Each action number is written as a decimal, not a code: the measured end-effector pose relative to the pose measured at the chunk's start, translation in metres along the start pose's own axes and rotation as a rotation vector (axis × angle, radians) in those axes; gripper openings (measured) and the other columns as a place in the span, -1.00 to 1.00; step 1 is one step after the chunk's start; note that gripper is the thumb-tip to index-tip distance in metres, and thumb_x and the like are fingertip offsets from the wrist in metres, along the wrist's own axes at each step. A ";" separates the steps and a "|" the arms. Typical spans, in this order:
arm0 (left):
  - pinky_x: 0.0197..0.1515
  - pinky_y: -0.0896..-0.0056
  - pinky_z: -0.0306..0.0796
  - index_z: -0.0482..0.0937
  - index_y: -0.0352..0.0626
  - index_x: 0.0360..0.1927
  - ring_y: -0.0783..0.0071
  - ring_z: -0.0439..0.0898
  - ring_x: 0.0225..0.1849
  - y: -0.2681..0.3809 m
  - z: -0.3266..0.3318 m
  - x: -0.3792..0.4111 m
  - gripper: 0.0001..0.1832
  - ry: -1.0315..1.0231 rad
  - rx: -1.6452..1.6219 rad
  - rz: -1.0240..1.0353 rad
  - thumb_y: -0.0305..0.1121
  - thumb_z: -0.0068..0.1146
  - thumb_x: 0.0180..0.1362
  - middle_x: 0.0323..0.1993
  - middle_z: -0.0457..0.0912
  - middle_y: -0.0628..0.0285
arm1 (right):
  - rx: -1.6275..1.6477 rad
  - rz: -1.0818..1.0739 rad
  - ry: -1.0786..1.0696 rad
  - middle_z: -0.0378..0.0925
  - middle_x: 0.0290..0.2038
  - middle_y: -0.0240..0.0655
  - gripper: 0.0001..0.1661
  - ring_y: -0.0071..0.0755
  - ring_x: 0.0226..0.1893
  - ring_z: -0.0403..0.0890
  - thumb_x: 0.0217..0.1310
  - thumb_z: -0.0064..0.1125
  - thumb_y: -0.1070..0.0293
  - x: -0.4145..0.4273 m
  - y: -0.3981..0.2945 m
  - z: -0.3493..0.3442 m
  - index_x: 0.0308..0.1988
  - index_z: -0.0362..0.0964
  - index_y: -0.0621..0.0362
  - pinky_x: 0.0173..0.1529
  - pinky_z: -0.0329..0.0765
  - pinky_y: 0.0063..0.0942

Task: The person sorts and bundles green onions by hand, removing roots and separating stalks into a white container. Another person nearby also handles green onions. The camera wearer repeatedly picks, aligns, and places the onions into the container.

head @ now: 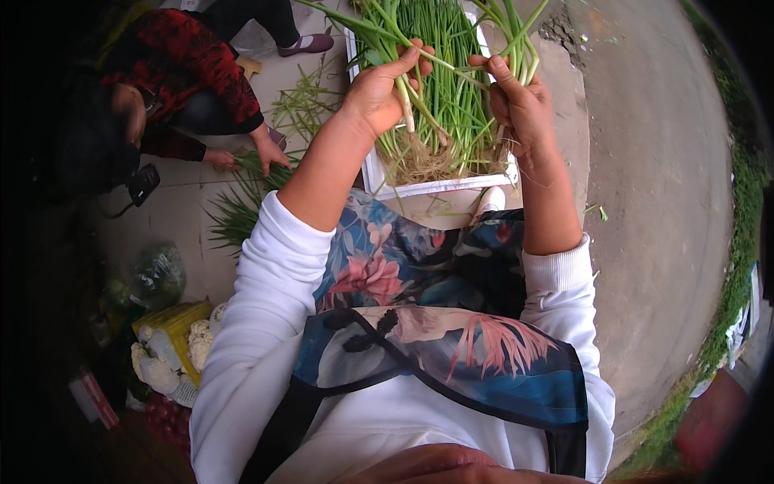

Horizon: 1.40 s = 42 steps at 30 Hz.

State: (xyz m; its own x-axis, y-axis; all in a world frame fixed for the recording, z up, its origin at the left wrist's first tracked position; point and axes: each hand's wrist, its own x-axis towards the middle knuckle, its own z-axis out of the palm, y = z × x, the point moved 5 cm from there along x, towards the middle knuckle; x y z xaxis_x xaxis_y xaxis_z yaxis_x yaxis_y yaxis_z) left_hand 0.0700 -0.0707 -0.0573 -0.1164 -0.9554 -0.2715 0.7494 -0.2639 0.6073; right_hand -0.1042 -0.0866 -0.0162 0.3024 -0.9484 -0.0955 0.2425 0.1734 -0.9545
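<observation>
My left hand point(385, 89) grips a few green onions point(406, 110) by their stalks, with roots hanging downward. My right hand point(521, 100) is closed around another bunch of green onions point(514, 36), its leaves pointing up past the picture's top edge. One thin stalk stretches between the two hands. Below both hands lies a white foam box point(444, 187) filled with long green stalks point(444, 78), and tangled roots show at its near end. The fingertips of both hands are partly hidden by leaves.
At left, a person point(181, 66) bends over, both hands on a green bundle point(242, 206) on the tiles. Loose trimmings point(305, 103) lie beside the box. A yellow crate point(175, 327), cauliflowers point(158, 372) and a plastic bag point(158, 272) of greens stand lower left. Concrete ground point(656, 181) lies at right.
</observation>
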 end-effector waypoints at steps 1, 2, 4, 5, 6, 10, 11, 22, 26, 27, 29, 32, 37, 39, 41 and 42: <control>-0.37 0.61 0.33 0.48 -0.08 -0.21 0.58 0.46 -0.25 0.003 -0.002 0.001 -0.85 0.004 -0.018 0.010 -0.39 0.04 0.14 -0.18 0.50 0.31 | 0.003 -0.003 0.014 0.10 -0.83 -0.62 -0.75 -0.76 -0.84 0.02 0.19 0.03 0.25 -0.003 -0.004 -0.003 -0.30 0.49 0.21 -0.74 -0.09 -0.69; -0.38 0.61 0.34 0.48 -0.07 -0.22 0.58 0.46 -0.25 0.007 -0.002 0.002 -0.87 0.007 -0.035 0.019 -0.39 0.03 0.14 -0.18 0.49 0.32 | 0.005 -0.007 0.029 0.08 -0.84 -0.62 -0.74 -0.75 -0.84 0.02 0.20 0.02 0.25 -0.006 -0.010 -0.005 -0.28 0.49 0.22 -0.74 -0.09 -0.68; -0.39 0.62 0.33 0.47 -0.06 -0.23 0.60 0.46 -0.27 0.014 -0.009 0.008 -0.88 -0.003 -0.089 0.027 -0.39 0.01 0.15 -0.17 0.49 0.34 | 0.040 -0.079 0.128 0.43 -0.63 -0.40 -0.83 -0.76 -0.84 0.04 0.19 0.03 0.31 -0.016 -0.022 -0.014 -0.35 0.42 0.19 -0.75 -0.02 -0.73; -0.40 0.62 0.33 0.47 -0.06 -0.23 0.60 0.46 -0.28 0.015 -0.011 0.011 -0.88 0.004 -0.088 0.029 -0.39 0.01 0.15 -0.17 0.49 0.34 | 0.077 -0.113 0.190 0.54 -0.51 -0.30 -0.86 -0.77 -0.84 0.05 0.18 0.04 0.33 -0.023 -0.026 -0.020 -0.37 0.38 0.18 -0.75 0.00 -0.75; -0.40 0.62 0.32 0.47 -0.06 -0.23 0.60 0.46 -0.28 0.015 -0.009 0.017 -0.88 0.001 -0.089 0.023 -0.39 0.01 0.15 -0.17 0.49 0.34 | 0.023 -0.099 0.192 0.55 -0.27 -0.14 -0.88 -0.78 -0.82 0.08 0.17 0.05 0.37 -0.030 -0.029 -0.033 -0.38 0.31 0.15 -0.75 0.04 -0.79; -0.41 0.62 0.26 0.49 -0.04 -0.29 0.60 0.46 -0.35 0.021 -0.013 0.028 -0.92 0.036 -0.103 0.059 -0.39 0.05 0.12 -0.25 0.53 0.33 | 0.028 -0.180 0.385 0.51 -0.50 -0.35 -0.84 -0.79 -0.80 0.06 0.19 0.05 0.32 -0.052 -0.051 -0.068 -0.38 0.34 0.17 -0.74 -0.03 -0.75; -0.41 0.61 0.24 0.50 -0.03 -0.33 0.60 0.46 -0.37 0.023 -0.014 0.029 -0.94 0.054 -0.104 0.067 -0.38 0.07 0.11 -0.28 0.55 0.34 | -0.077 -0.199 0.460 0.50 -0.54 -0.39 -0.85 -0.80 -0.80 0.05 0.16 0.09 0.33 -0.056 -0.052 -0.086 -0.36 0.36 0.18 -0.74 -0.06 -0.73; -0.39 0.68 0.26 0.47 -0.12 -0.13 0.66 0.43 -0.32 0.016 -0.030 0.005 -0.75 0.141 0.247 0.077 -0.38 0.11 0.09 -0.20 0.51 0.32 | -0.748 -0.126 0.821 0.55 -0.54 -0.36 -0.69 -0.59 -0.59 0.44 0.08 0.17 0.23 -0.024 -0.008 -0.187 -0.30 0.51 0.29 -0.48 0.33 -0.59; -0.40 0.69 0.22 0.49 -0.15 -0.14 0.68 0.43 -0.37 0.003 -0.012 0.006 -0.73 0.081 0.278 0.063 -0.35 0.14 0.06 -0.25 0.53 0.35 | -0.316 -0.218 0.547 0.56 -0.34 -0.30 -0.74 -0.66 -0.58 0.42 0.19 0.03 0.27 -0.006 -0.021 -0.126 -0.28 0.47 0.25 -0.57 0.30 -0.72; -0.40 0.69 0.22 0.49 -0.15 -0.15 0.68 0.43 -0.37 0.003 -0.006 0.006 -0.73 0.069 0.293 0.064 -0.35 0.15 0.06 -0.25 0.53 0.36 | -0.311 -0.218 0.483 0.55 -0.29 -0.28 -0.73 -0.64 -0.55 0.44 0.20 0.02 0.26 0.000 -0.023 -0.105 -0.27 0.46 0.26 -0.55 0.35 -0.70; -0.42 0.68 0.22 0.51 -0.17 -0.18 0.68 0.43 -0.40 0.008 0.007 0.001 -0.73 0.090 0.285 0.070 -0.34 0.17 0.04 -0.28 0.52 0.38 | -0.233 -0.175 0.304 0.54 -0.27 -0.22 -0.70 -0.49 -0.38 0.52 0.22 0.00 0.24 0.017 -0.015 -0.061 -0.23 0.44 0.28 -0.27 0.49 -0.57; -0.43 0.68 0.22 0.52 -0.21 -0.20 0.67 0.44 -0.42 0.019 0.027 -0.005 -0.74 0.085 0.338 0.113 -0.36 0.19 0.02 -0.37 0.52 0.40 | -0.116 -0.127 0.106 0.53 -0.29 -0.27 -0.70 -0.44 -0.32 0.55 0.23 -0.01 0.27 0.025 -0.004 0.006 -0.20 0.43 0.30 -0.15 0.50 -0.48; -0.44 0.65 0.19 0.55 -0.25 -0.25 0.65 0.42 -0.49 0.029 0.039 -0.006 -0.78 -0.007 0.360 0.186 -0.38 0.15 0.02 -0.47 0.52 0.37 | -0.101 0.010 -0.021 0.47 -0.44 -0.42 -0.69 -0.67 -0.56 0.42 0.24 -0.05 0.32 0.016 -0.001 0.051 -0.09 0.38 0.27 -0.47 0.39 -0.71; -0.44 0.65 0.19 0.55 -0.24 -0.27 0.66 0.42 -0.49 0.032 0.040 -0.004 -0.80 -0.022 0.366 0.174 -0.39 0.15 0.02 -0.47 0.52 0.37 | -0.083 0.062 -0.031 0.45 -0.47 -0.45 -0.70 -0.70 -0.60 0.37 0.23 -0.03 0.32 0.018 -0.005 0.049 -0.09 0.38 0.26 -0.54 0.29 -0.74; -0.45 0.66 0.18 0.56 -0.20 -0.29 0.68 0.41 -0.49 0.034 0.039 -0.006 -0.82 -0.023 0.345 0.172 -0.38 0.15 0.02 -0.49 0.52 0.39 | -0.016 0.084 -0.043 0.47 -0.47 -0.43 -0.77 -0.72 -0.63 0.33 0.19 0.03 0.34 0.015 -0.003 0.051 -0.19 0.41 0.24 -0.56 0.23 -0.77; -0.45 0.66 0.18 0.57 -0.19 -0.30 0.68 0.41 -0.50 0.035 0.036 -0.005 -0.83 -0.015 0.344 0.170 -0.38 0.15 0.02 -0.49 0.52 0.40 | -0.004 0.097 -0.048 0.47 -0.48 -0.43 -0.79 -0.72 -0.63 0.34 0.18 0.05 0.35 0.014 -0.001 0.053 -0.22 0.41 0.24 -0.56 0.24 -0.76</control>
State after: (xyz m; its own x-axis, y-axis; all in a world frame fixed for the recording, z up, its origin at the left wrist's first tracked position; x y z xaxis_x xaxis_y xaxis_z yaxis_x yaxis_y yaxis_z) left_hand 0.0731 -0.0804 -0.0074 -0.0208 -0.9906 -0.1355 0.4967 -0.1279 0.8585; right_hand -0.0519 -0.0858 -0.0014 0.3681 -0.9133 -0.1744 0.2057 0.2629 -0.9426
